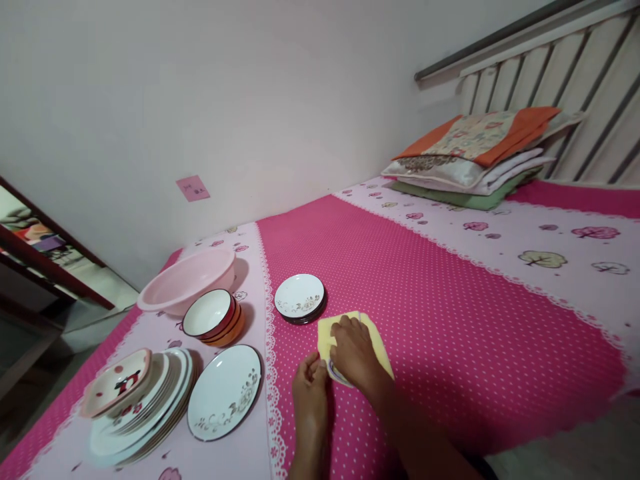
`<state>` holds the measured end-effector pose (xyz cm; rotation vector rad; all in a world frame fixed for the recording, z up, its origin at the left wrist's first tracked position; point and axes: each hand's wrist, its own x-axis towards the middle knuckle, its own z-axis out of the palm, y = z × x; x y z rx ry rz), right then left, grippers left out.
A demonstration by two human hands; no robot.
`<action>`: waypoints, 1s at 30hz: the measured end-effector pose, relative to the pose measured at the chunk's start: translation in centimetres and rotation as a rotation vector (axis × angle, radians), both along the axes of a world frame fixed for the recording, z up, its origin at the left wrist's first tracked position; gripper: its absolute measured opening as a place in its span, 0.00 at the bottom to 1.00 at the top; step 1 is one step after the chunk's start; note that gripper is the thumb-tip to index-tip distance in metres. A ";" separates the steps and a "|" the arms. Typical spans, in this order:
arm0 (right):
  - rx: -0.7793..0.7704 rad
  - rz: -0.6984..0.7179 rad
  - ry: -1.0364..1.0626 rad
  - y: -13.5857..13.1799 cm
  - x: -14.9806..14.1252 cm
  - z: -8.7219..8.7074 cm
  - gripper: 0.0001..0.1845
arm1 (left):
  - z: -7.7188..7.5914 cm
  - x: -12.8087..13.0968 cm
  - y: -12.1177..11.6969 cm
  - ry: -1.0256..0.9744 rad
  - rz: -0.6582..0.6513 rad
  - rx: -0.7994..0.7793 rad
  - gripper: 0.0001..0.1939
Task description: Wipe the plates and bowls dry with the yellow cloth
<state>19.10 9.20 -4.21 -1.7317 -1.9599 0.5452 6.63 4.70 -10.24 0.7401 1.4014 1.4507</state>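
My right hand (354, 352) presses a yellow cloth (327, 333) down onto a small white dish (338, 376) that lies on the pink dotted bedspread (450, 313). Only the dish's near rim shows under the cloth. My left hand (310, 390) holds that dish at its left edge, fingers curled on the rim. A short stack of small white plates with a floral edge (300, 297) lies just beyond the cloth.
To the left are a pink plastic basin (187, 280), stacked red and orange bowls (214, 318), a large white plate (225, 391), and a pile of plates topped by a patterned bowl (137, 403). Folded bedding (475, 157) lies at the headboard.
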 end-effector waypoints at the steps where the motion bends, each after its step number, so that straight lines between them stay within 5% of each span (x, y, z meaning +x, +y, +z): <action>1: -0.005 0.006 0.048 0.3 0.6 0.1 0.12 | 0.0 -0.1 0.3 -0.008 -0.014 0.002 0.33; 10: -0.056 -0.053 0.495 2.4 5.3 -0.5 0.09 | 0.3 0.1 0.5 -0.031 -0.103 -0.022 0.35; 17: -0.013 -0.178 0.461 2.1 7.7 -0.6 0.07 | 1.9 0.8 0.1 -0.188 -0.282 -0.014 0.25; 20: -0.065 -0.128 0.458 1.7 7.8 -0.8 0.16 | 2.3 0.6 0.0 -0.233 -0.301 -0.043 0.22; 23: -0.112 -0.076 0.552 1.5 7.0 -1.1 0.12 | 2.3 0.4 0.0 -0.236 -0.280 -0.056 0.22; 30: -0.180 0.049 0.907 1.9 5.6 -0.4 0.19 | 1.5 0.1 0.2 -0.199 -0.190 -0.057 0.34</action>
